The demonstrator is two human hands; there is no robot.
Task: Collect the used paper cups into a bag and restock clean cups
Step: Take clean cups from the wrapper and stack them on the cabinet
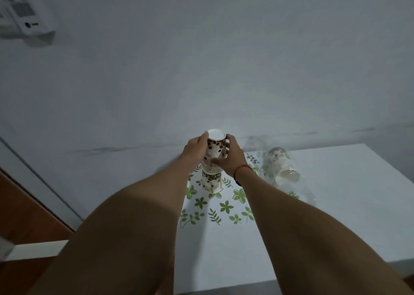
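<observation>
Looking down from the head camera, both bare arms reach forward to the far side of a white table point(336, 216), where the two hands meet around a stack of paper cups point(215, 153) printed with brown coffee beans. The left hand point(196, 147) wraps the stack from its own side, fingers curled against the cup wall, and the right hand point(231, 158) grips it from the opposite side, thumb lying across the front. The stack is upside down, with the white base of the topmost cup facing up. Directly beneath it, an inverted lower cup point(211, 182) stands on a leaf-printed mat point(226, 207) spread over the table; whether the held cups rest on it or hang just clear cannot be told. A red string bracelet point(243, 168) circles the right wrist. Just to the right, a clear plastic bag point(264, 160) lies on the table with a second stack of cups point(284, 167) inside it, on its side, its open mouths facing the camera. A pale wall point(201, 59) rises behind, carrying a white device point(24, 10) at the upper left.
</observation>
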